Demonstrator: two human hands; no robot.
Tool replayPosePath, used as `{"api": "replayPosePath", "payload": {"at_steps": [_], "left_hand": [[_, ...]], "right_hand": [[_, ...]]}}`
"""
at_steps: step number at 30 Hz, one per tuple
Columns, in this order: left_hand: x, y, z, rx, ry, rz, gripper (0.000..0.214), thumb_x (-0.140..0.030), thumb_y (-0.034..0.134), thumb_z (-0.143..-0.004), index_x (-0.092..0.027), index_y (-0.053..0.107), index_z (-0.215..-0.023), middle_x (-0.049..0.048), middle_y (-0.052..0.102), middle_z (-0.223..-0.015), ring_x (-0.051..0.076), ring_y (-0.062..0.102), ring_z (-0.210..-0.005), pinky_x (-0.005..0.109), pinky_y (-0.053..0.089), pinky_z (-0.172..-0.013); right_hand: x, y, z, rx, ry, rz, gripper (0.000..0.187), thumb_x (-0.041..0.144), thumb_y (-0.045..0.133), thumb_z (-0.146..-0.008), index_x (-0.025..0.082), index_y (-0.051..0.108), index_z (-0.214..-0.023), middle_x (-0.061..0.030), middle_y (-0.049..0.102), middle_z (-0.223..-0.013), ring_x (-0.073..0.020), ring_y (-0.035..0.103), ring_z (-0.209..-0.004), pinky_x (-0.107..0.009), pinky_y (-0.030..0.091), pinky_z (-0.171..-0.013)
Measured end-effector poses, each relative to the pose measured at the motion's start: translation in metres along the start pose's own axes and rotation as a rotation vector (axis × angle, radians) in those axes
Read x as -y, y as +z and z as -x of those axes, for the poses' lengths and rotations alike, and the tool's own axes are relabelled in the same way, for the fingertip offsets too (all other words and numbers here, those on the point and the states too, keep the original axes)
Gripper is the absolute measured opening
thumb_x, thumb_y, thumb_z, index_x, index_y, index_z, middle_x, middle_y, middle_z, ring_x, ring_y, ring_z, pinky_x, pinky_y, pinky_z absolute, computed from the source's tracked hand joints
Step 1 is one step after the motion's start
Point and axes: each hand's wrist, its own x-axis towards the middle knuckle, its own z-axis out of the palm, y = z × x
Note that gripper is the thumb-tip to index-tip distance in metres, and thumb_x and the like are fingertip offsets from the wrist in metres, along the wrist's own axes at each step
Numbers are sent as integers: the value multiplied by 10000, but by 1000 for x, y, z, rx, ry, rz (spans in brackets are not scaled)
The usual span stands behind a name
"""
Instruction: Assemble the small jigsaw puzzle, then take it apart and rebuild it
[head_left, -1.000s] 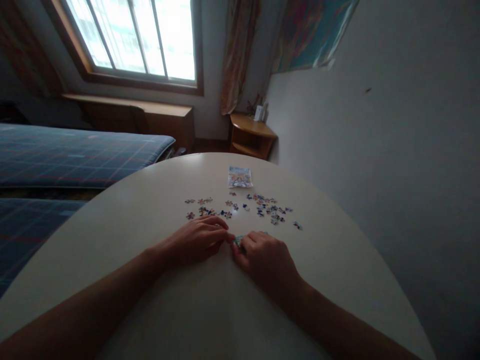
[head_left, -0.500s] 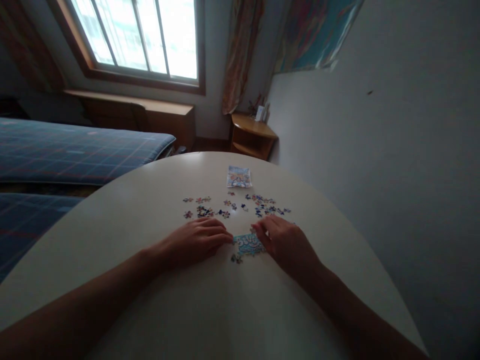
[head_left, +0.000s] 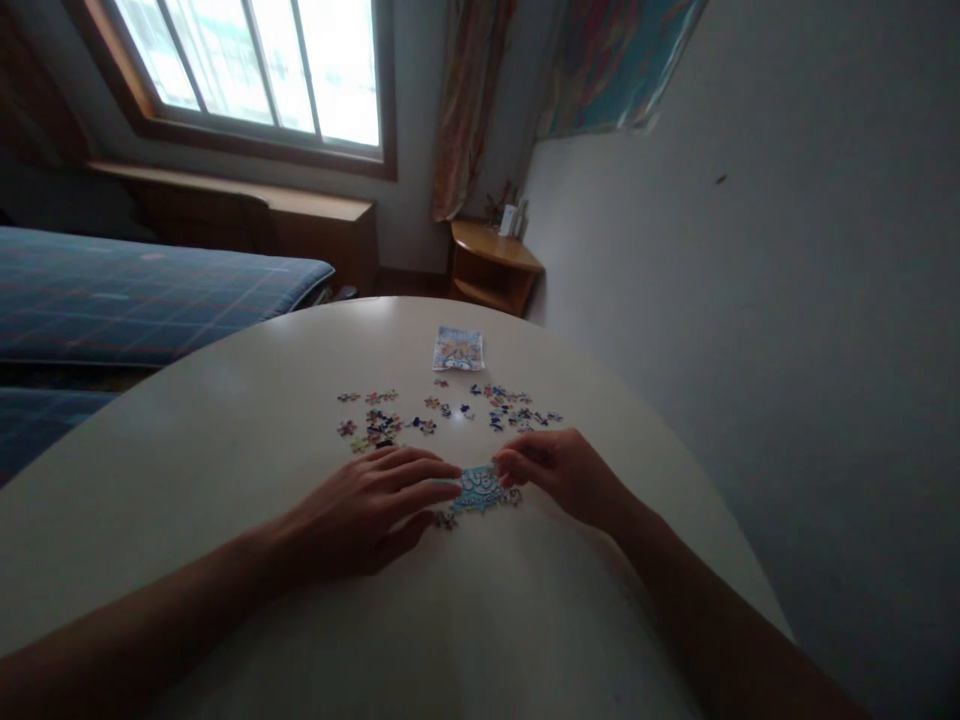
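Note:
A small joined patch of blue jigsaw pieces (head_left: 480, 490) lies on the round white table (head_left: 225, 470) between my hands. My left hand (head_left: 371, 505) lies flat on the table, fingers stretched out, fingertips touching the patch's left edge. My right hand (head_left: 559, 472) is curled at the patch's right edge, its fingers pinched together by the pieces; what they hold is too small to make out. Several loose puzzle pieces (head_left: 450, 408) are scattered just beyond the hands. A small printed picture card (head_left: 458, 349) lies farther back.
A grey wall (head_left: 750, 280) runs close along the table's right side. Behind the table stand a wooden corner shelf (head_left: 491, 265), a bed with a blue plaid cover (head_left: 150, 295), and a window (head_left: 255, 70) with a curtain.
My right hand has lifted off the joined patch and shifted to its right edge, uncovering it. My left hand has slid slightly towards me. The view has shifted a little to the right.

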Motion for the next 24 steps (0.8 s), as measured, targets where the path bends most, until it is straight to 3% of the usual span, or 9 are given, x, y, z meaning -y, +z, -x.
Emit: {"api": "replayPosePath", "payload": {"at_steps": [6, 11, 15, 18, 24], "left_hand": [[-12, -2, -1, 226, 38, 53, 558, -310, 544, -916, -248, 393, -1450, 74, 438, -1502, 276, 430, -1355, 491, 345, -1137], [-11, -3, 0, 256, 38, 75, 585, -330, 558, -909, -237, 386, -1460, 76, 455, -1491, 277, 431, -1358, 476, 308, -1160], [-12, -2, 1, 230, 38, 88, 570, -344, 583, -890, -237, 432, -1429, 79, 466, -1482, 283, 435, -1353, 458, 329, -1150], [-12, -1, 1, 229, 41, 84, 572, -346, 590, -881, -232, 441, -1421, 86, 466, -1480, 287, 438, -1348, 457, 340, -1143], [-11, -1, 1, 278, 38, 47, 580, -351, 582, -884, -226, 429, -1429, 82, 439, -1501, 290, 415, -1365, 468, 333, -1148]], "right_hand": [[-4, -2, 0, 52, 47, -109, 350, 493, 634, -863, 148, 692, -867, -26, 711, -693, -116, 661, -604, -249, 556, -618], [-6, -4, 0, 96, 68, -152, 305, 453, 634, -867, 150, 673, -883, -33, 718, -758, -114, 661, -632, -250, 550, -632], [-3, -8, 0, 83, -7, 120, 218, 368, 630, -879, 166, 701, -923, 10, 650, -672, -100, 584, -590, -226, 474, -580], [0, -9, 0, 42, -109, 357, 175, 297, 676, -850, 196, 732, -982, 7, 626, -733, -104, 548, -642, -232, 443, -621], [0, -4, -2, 44, -97, 450, 122, 265, 699, -833, 197, 727, -931, -17, 637, -861, -103, 547, -676, -229, 438, -650]]}}
